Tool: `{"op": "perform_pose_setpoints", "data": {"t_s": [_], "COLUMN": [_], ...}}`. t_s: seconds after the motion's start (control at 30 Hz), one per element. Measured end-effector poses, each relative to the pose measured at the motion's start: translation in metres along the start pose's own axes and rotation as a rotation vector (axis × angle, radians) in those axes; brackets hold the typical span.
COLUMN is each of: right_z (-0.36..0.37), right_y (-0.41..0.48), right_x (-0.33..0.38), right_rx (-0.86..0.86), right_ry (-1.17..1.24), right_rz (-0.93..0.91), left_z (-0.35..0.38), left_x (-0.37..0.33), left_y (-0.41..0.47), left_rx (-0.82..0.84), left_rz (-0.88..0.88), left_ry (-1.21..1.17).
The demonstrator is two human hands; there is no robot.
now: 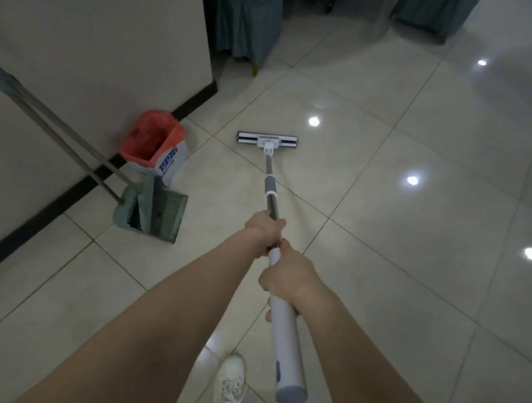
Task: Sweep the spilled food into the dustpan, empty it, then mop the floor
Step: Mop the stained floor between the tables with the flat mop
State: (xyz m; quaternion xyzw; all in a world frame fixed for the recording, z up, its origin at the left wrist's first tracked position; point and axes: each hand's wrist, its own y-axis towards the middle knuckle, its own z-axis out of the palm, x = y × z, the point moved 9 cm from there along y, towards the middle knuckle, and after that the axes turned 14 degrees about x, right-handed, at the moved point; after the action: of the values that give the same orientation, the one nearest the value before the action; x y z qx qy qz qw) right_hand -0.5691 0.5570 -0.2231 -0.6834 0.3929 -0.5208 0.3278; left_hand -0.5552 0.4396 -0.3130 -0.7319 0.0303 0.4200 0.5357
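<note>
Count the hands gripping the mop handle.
2. The left hand holds the grey metal pole of the flat mop lower down; the right hand grips the white plastic handle tube just behind. Neither is hidden.

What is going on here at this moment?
A person is mopping. Both hands grip the mop: the left hand on the metal pole, the right hand behind it on the white handle. The mop head lies flat on the tiled floor ahead. The dustpan stands by the wall, beside a box lined with a red bag.
</note>
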Motion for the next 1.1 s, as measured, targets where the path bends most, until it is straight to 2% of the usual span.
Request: {"op": "perform_pose_setpoints", "data": {"t_s": [0.07,0.17,0.47,0.63,0.77,0.93,1.1], "right_z": [-0.006,0.003,0.069,0.122,0.180,0.242,0.285], "right_y": [0.014,0.016,-0.045,-0.118,-0.187,-0.290,-0.362], "right_x": [0.002,-0.008,-0.119,-0.186,-0.269,-0.390,-0.450], "right_rx": [0.007,0.025,0.102,0.141,0.182,0.256,0.281], "right_ry": [0.061,-0.024,-0.008,-0.063,-0.106,-0.090,-0.163], "right_rz": [0.006,-0.023,-0.019,-0.028,-0.056,-0.023,-0.044], "left_z": [-0.002,0.007,0.073,0.120,0.171,0.256,0.297], "left_x": [-0.005,0.011,0.113,0.193,0.282,0.362,0.416], "left_y": [0.016,0.022,-0.045,-0.116,-0.178,-0.337,-0.430], "left_rx": [0.012,0.025,0.040,0.040,0.018,-0.024,-0.084], "left_rz": [0.003,-0.018,-0.033,-0.044,-0.010,-0.035,-0.020], "left_ry": [-0.017,-0.015,-0.022,-0.072,-0.125,-0.171,-0.180]}}
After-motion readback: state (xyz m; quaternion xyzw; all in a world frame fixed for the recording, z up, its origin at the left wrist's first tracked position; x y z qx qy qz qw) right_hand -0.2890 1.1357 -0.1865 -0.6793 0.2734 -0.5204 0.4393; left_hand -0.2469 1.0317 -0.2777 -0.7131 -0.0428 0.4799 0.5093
